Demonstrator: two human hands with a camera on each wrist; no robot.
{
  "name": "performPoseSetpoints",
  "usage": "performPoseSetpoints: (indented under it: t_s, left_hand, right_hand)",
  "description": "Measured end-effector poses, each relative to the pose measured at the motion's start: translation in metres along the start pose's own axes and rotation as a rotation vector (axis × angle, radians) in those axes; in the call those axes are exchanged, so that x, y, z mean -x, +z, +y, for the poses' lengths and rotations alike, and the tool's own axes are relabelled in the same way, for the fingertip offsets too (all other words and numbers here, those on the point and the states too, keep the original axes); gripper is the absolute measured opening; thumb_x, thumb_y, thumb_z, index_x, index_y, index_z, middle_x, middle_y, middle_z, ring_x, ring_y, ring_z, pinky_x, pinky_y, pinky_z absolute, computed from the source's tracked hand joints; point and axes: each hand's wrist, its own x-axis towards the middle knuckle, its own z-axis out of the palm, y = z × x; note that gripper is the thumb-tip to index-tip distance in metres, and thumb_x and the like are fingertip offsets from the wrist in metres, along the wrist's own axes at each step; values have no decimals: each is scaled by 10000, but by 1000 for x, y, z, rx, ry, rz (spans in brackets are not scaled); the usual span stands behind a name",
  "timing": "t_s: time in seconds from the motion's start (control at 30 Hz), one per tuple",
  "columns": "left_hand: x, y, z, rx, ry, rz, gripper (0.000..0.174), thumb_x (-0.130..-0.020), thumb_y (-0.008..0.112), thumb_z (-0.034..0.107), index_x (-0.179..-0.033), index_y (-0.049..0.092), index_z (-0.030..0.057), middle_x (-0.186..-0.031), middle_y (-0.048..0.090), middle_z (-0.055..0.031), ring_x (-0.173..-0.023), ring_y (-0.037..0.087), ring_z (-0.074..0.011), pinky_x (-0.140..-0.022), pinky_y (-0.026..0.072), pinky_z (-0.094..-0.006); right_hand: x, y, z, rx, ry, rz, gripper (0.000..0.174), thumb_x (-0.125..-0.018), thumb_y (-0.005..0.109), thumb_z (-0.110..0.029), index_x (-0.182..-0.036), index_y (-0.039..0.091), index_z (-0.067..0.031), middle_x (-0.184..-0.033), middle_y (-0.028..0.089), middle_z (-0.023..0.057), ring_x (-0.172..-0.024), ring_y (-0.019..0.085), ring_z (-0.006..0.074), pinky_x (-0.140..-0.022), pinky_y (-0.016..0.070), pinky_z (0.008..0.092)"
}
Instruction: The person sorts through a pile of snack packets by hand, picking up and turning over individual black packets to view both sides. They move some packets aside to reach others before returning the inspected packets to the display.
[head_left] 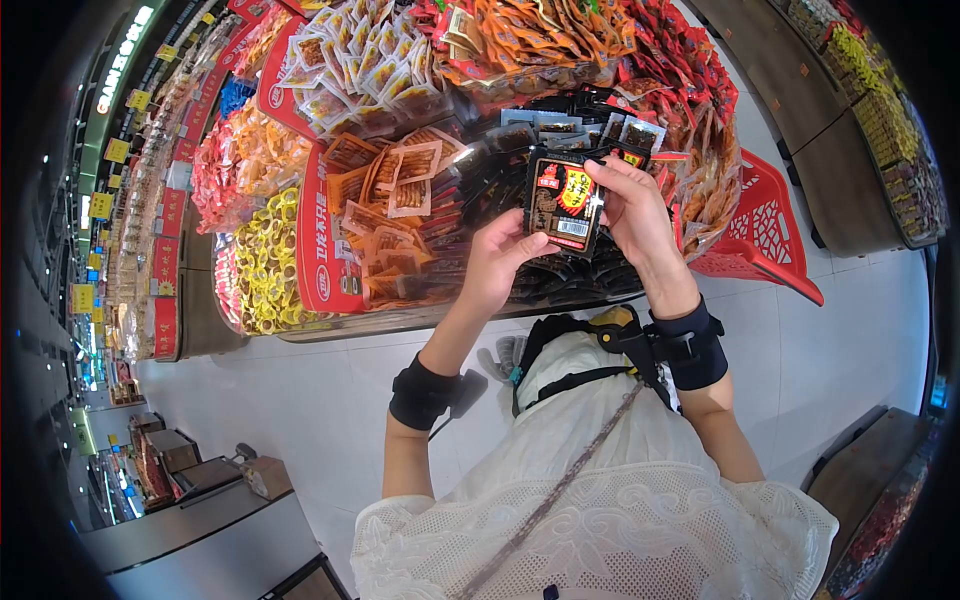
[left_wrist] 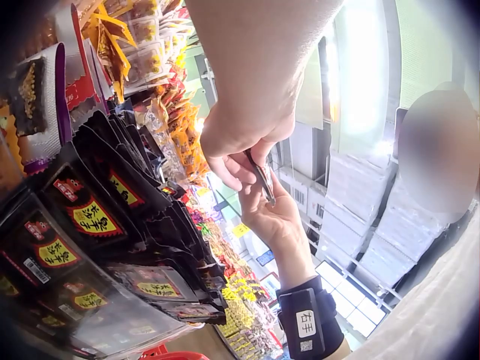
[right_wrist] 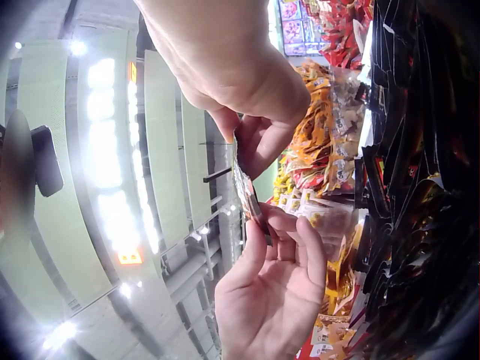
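Observation:
A flat black snack packet (head_left: 546, 212) with a yellow and red label and a barcode is held up over the display of packets. At its lower left corner my left hand (head_left: 497, 262) pinches it, thumb lying on the front. My right hand (head_left: 637, 218) grips the upper right edge between thumb and fingers. Seen edge-on, the same packet (right_wrist: 246, 184) spans both hands in the right wrist view. Behind it lies a heap of matching black packets (head_left: 540, 278), seen closer as black packets (left_wrist: 86, 206) standing in a clear bin in the left wrist view.
Orange-brown snack packets (head_left: 385, 240) and yellow packets (head_left: 270, 260) lie left of the black heap. White packets (head_left: 365, 65) fill the far side. A red basket (head_left: 775, 225) stands at the right. Shelves (head_left: 850, 100) line the far right, above a pale tiled floor (head_left: 290, 400).

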Motion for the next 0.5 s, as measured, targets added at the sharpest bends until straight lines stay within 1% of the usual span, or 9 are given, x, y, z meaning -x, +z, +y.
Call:
performPoseSetpoints:
  t_s: [0.5]
  left_hand:
    - [-3,0,2,1,10,-12,243,-834,549,60,-1049,524,-50,-995,593,-112,-889,582,-175,-798,490,-315]
  right_hand:
    - [-3,0,-1,-21,4,8,82,-816,578,-119,-740,579,-88,-703,590,-14,-558,524,25,-422,337,153]
